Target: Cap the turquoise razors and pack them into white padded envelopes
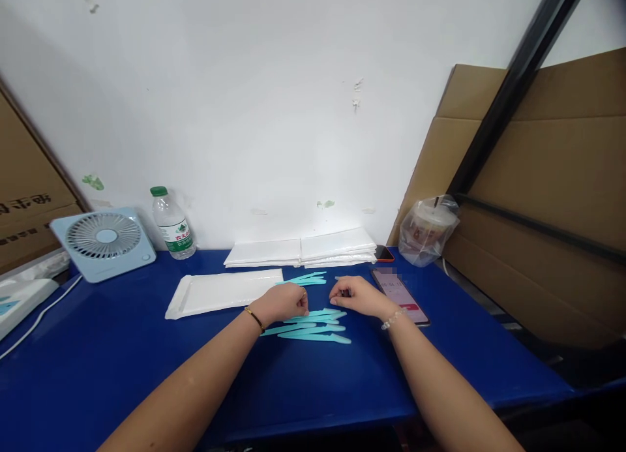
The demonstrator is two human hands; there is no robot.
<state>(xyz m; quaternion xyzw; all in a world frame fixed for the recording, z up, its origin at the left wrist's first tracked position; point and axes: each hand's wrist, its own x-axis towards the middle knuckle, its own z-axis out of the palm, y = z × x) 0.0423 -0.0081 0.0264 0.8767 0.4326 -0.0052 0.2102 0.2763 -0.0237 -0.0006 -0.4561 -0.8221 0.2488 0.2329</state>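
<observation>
My left hand [283, 302] is closed, its fingers bent down over a loose pile of slim turquoise eyebrow razors [317, 330]. What its fingertips hold, if anything, is hidden. A smaller group of the same razors [313, 279] lies just beyond that hand. To the right, my right hand [360, 295] is curled with thumb and fingers drawn together; anything between them is too small to make out. A white padded mailer [220, 290] lies flat, its right end beside my left hand.
Stacked white mailers [337, 246] lie against the wall. A lit phone [405, 302] is beside my right wrist, and another phone [385, 254] sits behind it. A bagged drink cup [428, 230] stands at right; a water bottle [175, 227] and blue fan [105, 240] stand at left.
</observation>
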